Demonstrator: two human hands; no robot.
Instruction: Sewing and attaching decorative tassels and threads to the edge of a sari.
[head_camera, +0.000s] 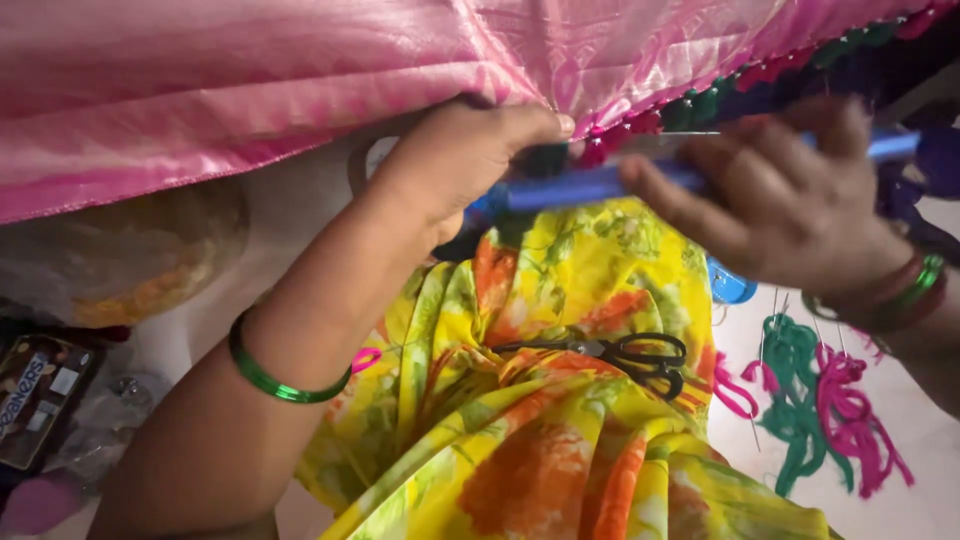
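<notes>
A pink shiny cloth (250, 80) stretches across the top, its edge trimmed with pink and green thread tassels (700, 100). My left hand (460, 160), with a green bangle on the wrist, pinches that edge. My right hand (790, 200), wearing green and red bangles, holds a blue needle-like tool (580, 185) that points left toward the tassel edge. The tool's far end sticks out past my right hand.
Yellow flowered fabric (560, 420) covers my lap, with black-handled scissors (630, 355) lying on it. Loose green and pink threads (830, 410) lie on the floor at the right. A clear plastic bag (130, 260) and a dark packet (40, 395) sit at the left.
</notes>
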